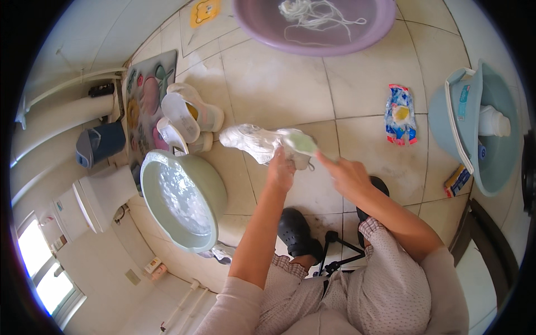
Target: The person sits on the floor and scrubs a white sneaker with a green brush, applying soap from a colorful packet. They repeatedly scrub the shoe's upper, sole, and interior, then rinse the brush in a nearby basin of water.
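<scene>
A wet white shoe point(248, 139) hangs above the tiled floor in front of me, its toe end to the left. My left hand point(281, 170) is closed on its near side. In my right hand point(349, 176) is a pale green brush point(301, 143), its head against the right end of the shoe. The bristles are hidden. To the left stands a light green basin point(220, 187) with sudsy water point(181, 195). At the far edge, a purple basin point(312, 49) holds white shoelaces point(315, 14).
Right of the hands lies an opened blue and red packet point(401, 131) with a yellowish piece on it. A blue-green bucket and basin point(452, 109) stand far right, beside a small box point(458, 181). Pale footwear-like items point(184, 114) rest by a patterned mat point(146, 106). Black clogs point(296, 231) are on my feet.
</scene>
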The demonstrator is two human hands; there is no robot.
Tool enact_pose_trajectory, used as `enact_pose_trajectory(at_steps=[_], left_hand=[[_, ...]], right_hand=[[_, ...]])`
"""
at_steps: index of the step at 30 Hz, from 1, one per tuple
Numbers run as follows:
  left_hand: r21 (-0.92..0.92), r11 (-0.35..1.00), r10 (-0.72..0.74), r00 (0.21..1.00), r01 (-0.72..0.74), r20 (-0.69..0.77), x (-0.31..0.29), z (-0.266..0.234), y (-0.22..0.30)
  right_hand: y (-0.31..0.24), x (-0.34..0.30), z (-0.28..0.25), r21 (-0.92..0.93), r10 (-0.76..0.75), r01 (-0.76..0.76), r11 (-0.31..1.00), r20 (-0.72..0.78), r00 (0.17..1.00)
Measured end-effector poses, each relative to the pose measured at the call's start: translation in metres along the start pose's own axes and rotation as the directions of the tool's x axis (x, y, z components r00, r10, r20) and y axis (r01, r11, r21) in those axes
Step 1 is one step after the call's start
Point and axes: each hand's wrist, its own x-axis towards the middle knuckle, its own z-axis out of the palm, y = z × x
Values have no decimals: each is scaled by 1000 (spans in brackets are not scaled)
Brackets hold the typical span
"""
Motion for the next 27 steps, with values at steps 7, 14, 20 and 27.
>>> enact_pose_trajectory(at_steps=[7,14,20,27], left_hand=[[-136,990,53,996,-43,70,-4,11,5],[-49,999,15,994,-9,111,0,20,-25],[-151,988,53,997,-44,58,-2,24,-19],[-294,956,56,982,-1,182,9,23,-11]], right_hand=[[22,-6,-16,-35,69,-68,997,27,997],[23,20,3,-8,-9,9,1000,-68,998],[49,-21,-15,-60,125,-122,991,45,991],[20,-22,3,156,85,-96,983,74,994]])
